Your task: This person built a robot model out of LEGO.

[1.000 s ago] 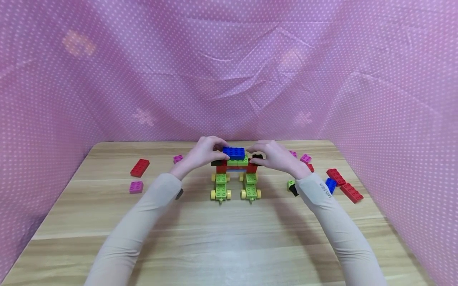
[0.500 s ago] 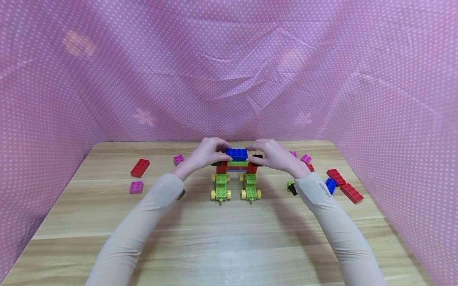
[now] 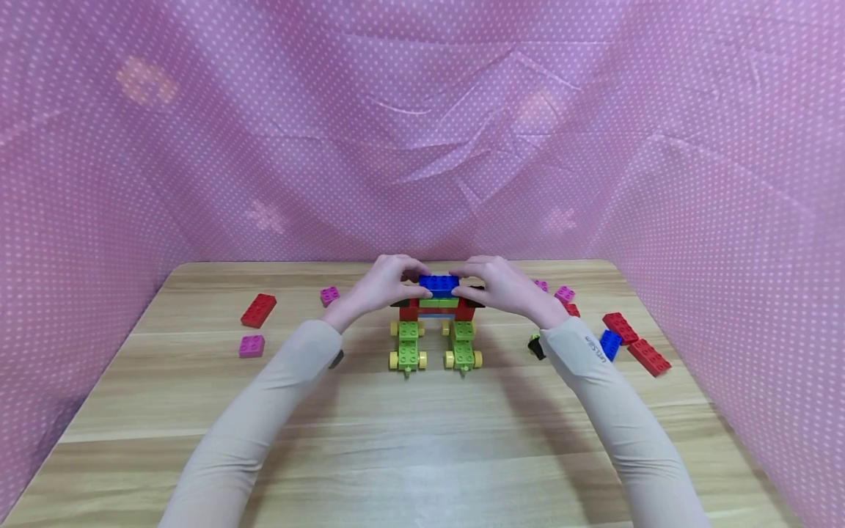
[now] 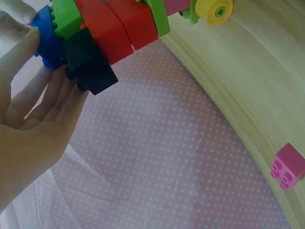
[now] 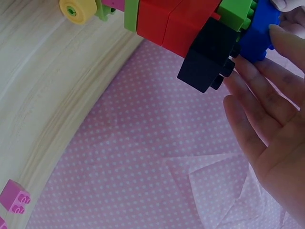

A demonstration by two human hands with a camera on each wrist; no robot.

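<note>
From the head view, the left hand (image 3: 383, 284) and the right hand (image 3: 503, 286) meet over a small brick model (image 3: 436, 323) standing on the bench (image 3: 422, 433). Between the two hands, on top of the model, sits a blue brick (image 3: 439, 282); fingertips of both hands touch its ends and top. Below it come a green layer, then red bricks with a black brick sticking out on each side, then two green wheeled bases with yellow wheels that reach back toward the person. Off to the left of the left hand lie a red brick (image 3: 258, 309) and two pink bricks (image 3: 251, 345). Off to the right of the right hand lie pink, red and blue bricks (image 3: 620, 326), well apart from the model.

In the left wrist view, the left hand (image 4: 33, 138) has its fingers nearly straight, lying against the blue brick (image 4: 47, 36) and just beside the black brick (image 4: 90, 69), with the thumb at the blue brick's far edge. The red bricks (image 4: 116, 26) and a yellow wheel (image 4: 214, 8) sit beyond. A pink brick (image 4: 287, 166) lies alone on the bench.

In the right wrist view, the right hand (image 5: 267, 124) likewise shows straight fingers touching the blue brick (image 5: 259, 31), next to the other black brick (image 5: 207, 55). It wraps around nothing. A yellow wheel (image 5: 77, 9) and a pink brick (image 5: 14, 196) show farther off.
</note>
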